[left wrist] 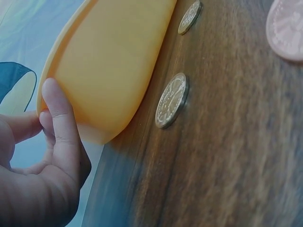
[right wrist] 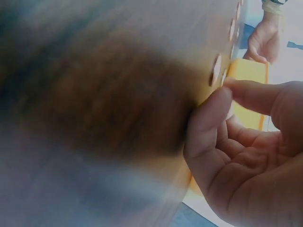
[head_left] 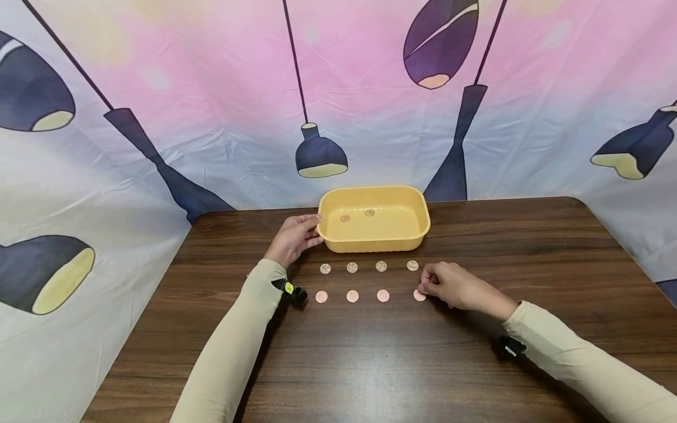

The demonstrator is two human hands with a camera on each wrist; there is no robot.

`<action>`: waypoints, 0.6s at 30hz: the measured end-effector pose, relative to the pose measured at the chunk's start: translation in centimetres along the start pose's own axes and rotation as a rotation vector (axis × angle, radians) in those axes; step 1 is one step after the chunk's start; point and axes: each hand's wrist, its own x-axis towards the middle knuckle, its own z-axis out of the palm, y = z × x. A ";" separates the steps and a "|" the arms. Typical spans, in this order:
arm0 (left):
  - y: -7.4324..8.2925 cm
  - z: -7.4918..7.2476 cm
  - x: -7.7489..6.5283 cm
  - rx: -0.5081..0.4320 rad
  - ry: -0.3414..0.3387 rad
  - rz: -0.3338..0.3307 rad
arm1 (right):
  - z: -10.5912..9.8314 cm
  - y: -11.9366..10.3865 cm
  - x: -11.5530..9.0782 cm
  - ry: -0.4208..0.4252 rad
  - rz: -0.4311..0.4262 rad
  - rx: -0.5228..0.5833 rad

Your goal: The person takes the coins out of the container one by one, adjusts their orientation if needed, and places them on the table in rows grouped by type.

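Note:
A yellow plastic basin (head_left: pixel 374 245) stands at the back of the table with a copper coin (head_left: pixel 345 218) and a gold coin (head_left: pixel 369 212) inside. My left hand (head_left: pixel 297 237) pinches its left rim between thumb and fingers; the left wrist view shows this grip on the rim (left wrist: pixel 43 94) closely. In front of the basin lie two rows of coins, gold ones (head_left: pixel 381 266) behind and pinkish copper ones (head_left: pixel 383 295) nearer. My right hand (head_left: pixel 449 286), fingers curled, pinches the rightmost copper coin (head_left: pixel 418 296) at its edge. The fingertips partly cover that coin.
The coins stand on a dark wood-grain table (head_left: pixel 365 364). A printed cloth (head_left: pixel 254 117) with lamp pictures hangs right behind the table's far edge. A gold coin (head_left: pixel 412 265) lies just beyond my right fingertips.

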 end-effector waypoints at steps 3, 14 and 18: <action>0.0 0.0 0.0 -0.005 0.005 0.008 | -0.5 -0.2 0.2 0.088 -0.055 -0.058; -0.1 0.0 0.1 0.008 0.010 0.005 | -3.2 -3.6 3.6 0.379 -0.129 -0.178; 0.0 0.0 0.0 0.005 0.010 0.003 | -3.4 -4.5 6.1 0.386 -0.129 -0.221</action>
